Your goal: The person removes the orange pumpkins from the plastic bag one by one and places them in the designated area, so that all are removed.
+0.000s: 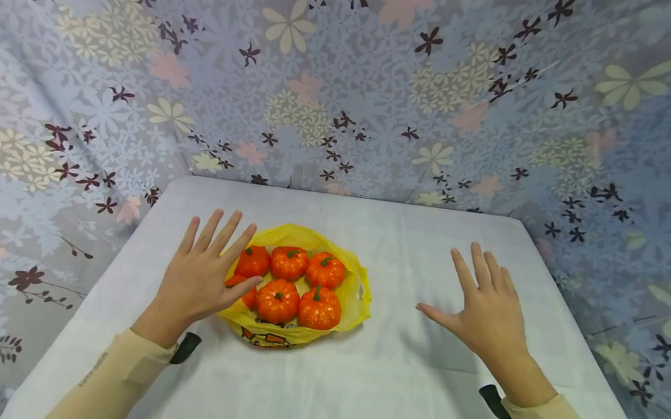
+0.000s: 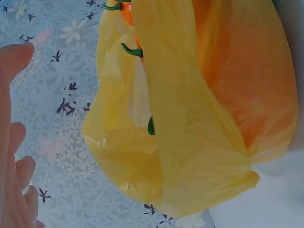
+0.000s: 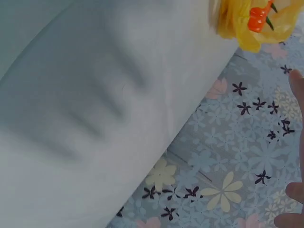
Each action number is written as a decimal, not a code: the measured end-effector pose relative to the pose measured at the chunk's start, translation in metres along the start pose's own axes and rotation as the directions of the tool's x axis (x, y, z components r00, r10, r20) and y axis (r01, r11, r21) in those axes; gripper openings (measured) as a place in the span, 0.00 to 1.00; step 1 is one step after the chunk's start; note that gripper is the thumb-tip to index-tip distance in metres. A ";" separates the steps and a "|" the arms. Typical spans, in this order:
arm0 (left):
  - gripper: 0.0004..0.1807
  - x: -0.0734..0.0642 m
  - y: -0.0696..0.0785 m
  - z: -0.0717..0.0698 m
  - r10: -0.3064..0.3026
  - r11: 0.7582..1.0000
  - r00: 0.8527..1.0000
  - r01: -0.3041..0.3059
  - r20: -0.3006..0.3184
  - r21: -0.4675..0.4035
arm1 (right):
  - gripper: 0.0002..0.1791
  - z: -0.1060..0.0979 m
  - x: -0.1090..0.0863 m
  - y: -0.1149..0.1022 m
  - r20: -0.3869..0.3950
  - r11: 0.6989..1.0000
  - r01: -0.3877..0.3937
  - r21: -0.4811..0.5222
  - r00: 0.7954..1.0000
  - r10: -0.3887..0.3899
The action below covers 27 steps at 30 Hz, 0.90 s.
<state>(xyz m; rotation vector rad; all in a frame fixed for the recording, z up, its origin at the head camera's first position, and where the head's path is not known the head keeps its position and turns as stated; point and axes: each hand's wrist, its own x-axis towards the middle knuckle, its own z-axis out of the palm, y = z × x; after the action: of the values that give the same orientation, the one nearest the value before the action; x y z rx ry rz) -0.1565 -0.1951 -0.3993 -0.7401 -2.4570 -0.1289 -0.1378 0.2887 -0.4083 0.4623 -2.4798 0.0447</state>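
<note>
beige sleeves (image 1: 118, 375) at wrists. left hand (image 1: 198, 278) spread wide, fingers straight, holding nothing; right hand (image 1: 489, 312) equally wide and unladen, well apart, over white desk (image 1: 354, 394). yellow bag (image 1: 354, 308) just right of left hand, mouth open, orange pumpkins (image 1: 324, 271) inside; wrist view shows left hand apart from it. step looks like poised readiness, no grasp made. any grip would call for left hand pinching thin rim lightly, right hand reaching leftward. beyond both hands, floral cloth (image 1: 370, 91).
</note>
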 end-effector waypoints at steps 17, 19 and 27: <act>0.39 -0.017 0.005 0.001 -0.222 0.937 0.974 0.224 0.039 -0.269 | 0.54 0.002 0.002 -0.035 0.272 0.834 -0.389 0.391 0.915 0.299; 0.37 -0.023 0.006 0.002 -0.266 0.916 0.963 0.264 0.035 -0.303 | 0.52 0.004 0.002 -0.040 0.317 0.794 -0.433 0.427 0.894 0.317; 0.30 -0.047 0.007 0.010 -0.419 0.827 0.906 0.407 0.058 -0.388 | 0.46 0.015 0.008 -0.060 0.431 0.656 -0.527 0.540 0.843 0.322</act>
<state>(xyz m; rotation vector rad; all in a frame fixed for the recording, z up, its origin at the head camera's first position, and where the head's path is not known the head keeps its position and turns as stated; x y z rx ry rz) -0.1254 -0.2094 -0.4336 -0.3370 -2.5542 -0.8150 -0.1325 0.2275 -0.4203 0.1251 -2.7748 1.1429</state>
